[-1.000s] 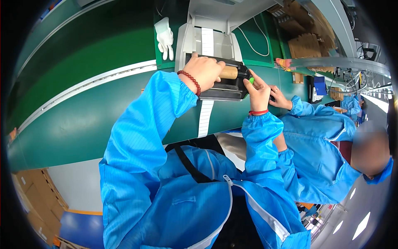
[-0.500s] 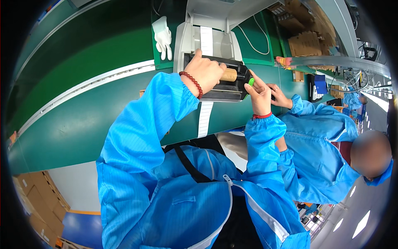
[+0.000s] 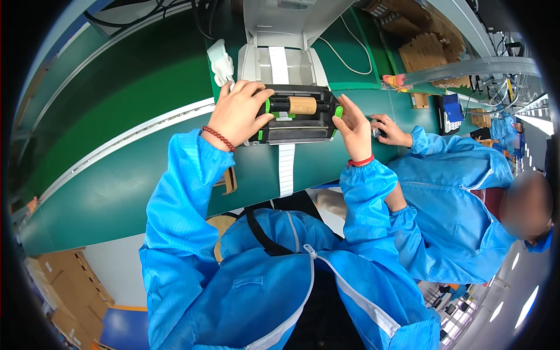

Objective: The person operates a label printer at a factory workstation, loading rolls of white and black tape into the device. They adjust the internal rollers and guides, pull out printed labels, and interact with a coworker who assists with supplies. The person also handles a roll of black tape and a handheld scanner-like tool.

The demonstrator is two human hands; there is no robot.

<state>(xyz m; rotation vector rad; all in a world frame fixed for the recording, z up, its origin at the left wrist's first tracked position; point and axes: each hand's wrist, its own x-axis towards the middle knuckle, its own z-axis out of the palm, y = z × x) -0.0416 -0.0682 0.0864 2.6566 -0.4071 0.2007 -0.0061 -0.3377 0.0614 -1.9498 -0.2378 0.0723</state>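
Note:
A label printer (image 3: 251, 64) stands on the bench with its grey lid (image 3: 286, 23) raised. Across its front lies a black ribbon carriage (image 3: 300, 132) carrying a brown roll (image 3: 302, 105). My left hand (image 3: 238, 114) grips the carriage's left end, thumb and forefinger either side of a green wheel (image 3: 268, 107). At the right end my right hand (image 3: 353, 125) holds the carriage's side, thumb by a green lever (image 3: 339, 111). A white label strip (image 3: 286, 169) hangs out in front, and more of the label strip shows behind the carriage.
A white glove (image 3: 220, 61) lies left of the printer. To the right, a co-worker's hand (image 3: 394, 130) holds a small dark object. A white cable (image 3: 363, 73) curves behind, near cardboard pieces (image 3: 426, 55). A brown piece (image 3: 230, 181) rests beside my left sleeve.
My left hand has moved from over the roll to the carriage's left end, uncovering the roll and green wheel. My right hand stays at the right end, its fingers straighter. The view has shifted slightly.

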